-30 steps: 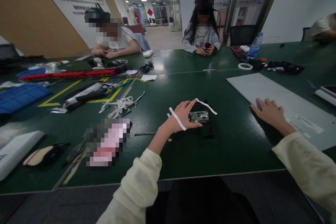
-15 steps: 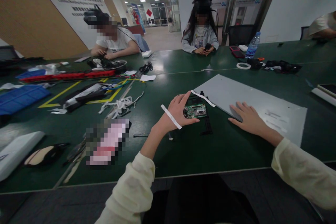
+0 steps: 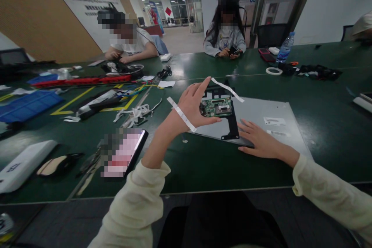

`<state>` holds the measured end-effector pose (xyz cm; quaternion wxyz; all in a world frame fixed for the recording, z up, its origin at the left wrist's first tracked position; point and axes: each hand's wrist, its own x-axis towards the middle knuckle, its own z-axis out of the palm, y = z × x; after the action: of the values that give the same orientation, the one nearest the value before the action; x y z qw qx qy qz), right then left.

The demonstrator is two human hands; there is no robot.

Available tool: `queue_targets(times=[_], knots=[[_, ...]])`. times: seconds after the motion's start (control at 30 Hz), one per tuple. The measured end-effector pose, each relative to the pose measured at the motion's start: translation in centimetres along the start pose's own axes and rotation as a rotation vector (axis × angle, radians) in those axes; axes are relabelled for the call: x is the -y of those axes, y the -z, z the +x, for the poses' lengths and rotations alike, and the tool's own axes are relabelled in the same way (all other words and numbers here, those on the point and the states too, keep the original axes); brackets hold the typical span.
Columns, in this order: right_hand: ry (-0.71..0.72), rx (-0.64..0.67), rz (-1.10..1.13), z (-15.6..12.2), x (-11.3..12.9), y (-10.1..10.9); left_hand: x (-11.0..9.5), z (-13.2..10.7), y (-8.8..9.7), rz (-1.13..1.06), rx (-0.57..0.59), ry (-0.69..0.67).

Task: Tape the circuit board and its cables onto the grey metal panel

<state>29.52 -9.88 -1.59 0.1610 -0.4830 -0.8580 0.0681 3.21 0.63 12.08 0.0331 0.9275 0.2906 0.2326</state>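
Observation:
My left hand (image 3: 187, 112) is closed on the left part of a green circuit board (image 3: 219, 107) fixed to a black bracket (image 3: 233, 126). One strip of white tape (image 3: 181, 114) crosses the back of this hand, and a second tape strip (image 3: 227, 90) sticks out from its fingertips. The board and bracket are over the left part of a grey metal panel (image 3: 255, 109); whether they touch it, I cannot tell. My right hand (image 3: 260, 139) lies on the panel's near edge with fingers stretched out. Small white labels (image 3: 274, 121) show on the panel.
A phone (image 3: 124, 153), a mouse (image 3: 58, 164) and a white box (image 3: 26, 166) are at left. Tangled white strips (image 3: 136, 114) lie beyond the phone. A tape roll (image 3: 273, 71) and water bottle (image 3: 285, 48) stand far right. Two people sit across the green table (image 3: 203, 170).
The panel has turned and slid left, so it now reaches beneath the board and bracket. My right hand moved left and nearer with it. My left hand has raised the board and bracket slightly.

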Motion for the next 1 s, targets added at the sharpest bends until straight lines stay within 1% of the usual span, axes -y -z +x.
queue_targets(times=[0.07, 0.1, 0.17, 0.23, 0.3, 0.33, 0.4, 0.43, 0.47, 0.5, 0.57, 0.67, 0.73, 0.8, 0.9, 1.0], knots=[[0.035, 0.005, 0.038, 0.2, 0.6, 0.1, -0.3, 0.4, 0.2, 0.002, -0.001, -0.016], [0.049, -0.001, 0.066, 0.3, 0.9, 0.2, -0.5, 0.6, 0.0, 0.002, 0.001, -0.020], [0.064, -0.018, 0.142, 0.5, 1.2, 0.5, -0.7, 0.8, -1.2, -0.005, 0.015, -0.018], [0.026, -0.043, 0.228, 0.5, 0.9, 0.8, -0.7, 0.9, -3.1, -0.016, 0.044, 0.002], [-0.100, -0.125, 0.273, 0.2, -0.1, 1.3, -0.5, 1.0, -5.2, -0.034, 0.071, 0.016], [-0.191, -0.203, 0.272, 0.0, -0.9, 1.5, -0.4, 1.1, -6.3, -0.043, 0.081, 0.023], [-0.380, -0.382, 0.225, -0.5, -2.8, 1.6, -0.1, 1.3, -8.2, -0.051, 0.107, 0.032], [-0.454, -0.448, 0.185, -0.8, -3.8, 1.5, 0.1, 1.4, -9.1, -0.050, 0.129, 0.032], [-0.505, -0.479, 0.137, -1.1, -4.8, 1.3, 0.3, 1.5, -10.0, -0.046, 0.153, 0.032], [-0.532, -0.477, 0.083, -1.3, -5.7, 0.9, 0.5, 1.6, -10.8, -0.041, 0.172, 0.034], [-0.532, -0.409, -0.031, -1.7, -7.1, -0.1, 0.9, 1.6, -12.2, -0.026, 0.216, 0.043], [-0.513, -0.301, -0.176, -1.9, -8.1, -1.7, 1.3, 1.3, -13.6, -0.013, 0.278, 0.079], [-0.512, -0.261, -0.244, -1.9, -8.2, -2.3, 1.4, 1.1, -13.9, -0.015, 0.294, 0.089], [-0.498, -0.234, -0.285, -1.8, -8.0, -2.4, 1.5, 1.0, -13.6, -0.020, 0.286, 0.082], [-0.469, -0.207, -0.307, -1.8, -7.8, -2.2, 2.2, 0.9, -12.3, -0.025, 0.230, 0.091], [-0.451, -0.190, -0.306, -1.7, -7.6, -1.9, 3.8, 0.4, -10.7, -0.011, 0.137, 0.132]])
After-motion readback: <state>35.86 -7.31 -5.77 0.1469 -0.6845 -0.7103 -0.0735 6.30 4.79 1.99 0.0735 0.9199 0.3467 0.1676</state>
